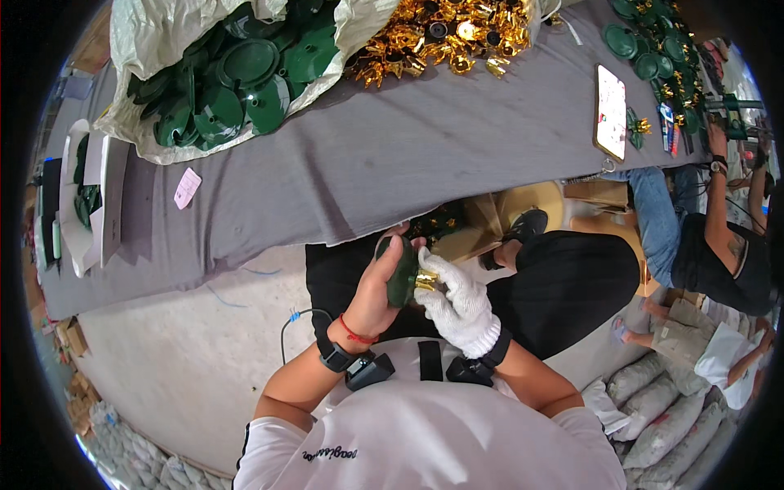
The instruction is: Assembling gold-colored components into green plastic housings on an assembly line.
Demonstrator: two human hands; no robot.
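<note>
My bare left hand (370, 296) grips a dark green round plastic disc (401, 279), held on edge above my lap. A small shiny gold piece (426, 280) sits against the disc's right face, pinched in the white-gloved fingers of my right hand (460, 309). Whether the two parts are joined cannot be made out. On the grey-covered table (343, 155) ahead, an opened white sack (131, 49) holds many green discs (249, 64). Beside it lies a heap of gold pieces (457, 37).
A phone (610, 114) lies on the table's right part, near green and gold parts (653, 57). At left are a pink paper tag (187, 188) and a white box (113, 200). Another person (727, 253) sits at right. Full sacks (670, 408) lie lower right.
</note>
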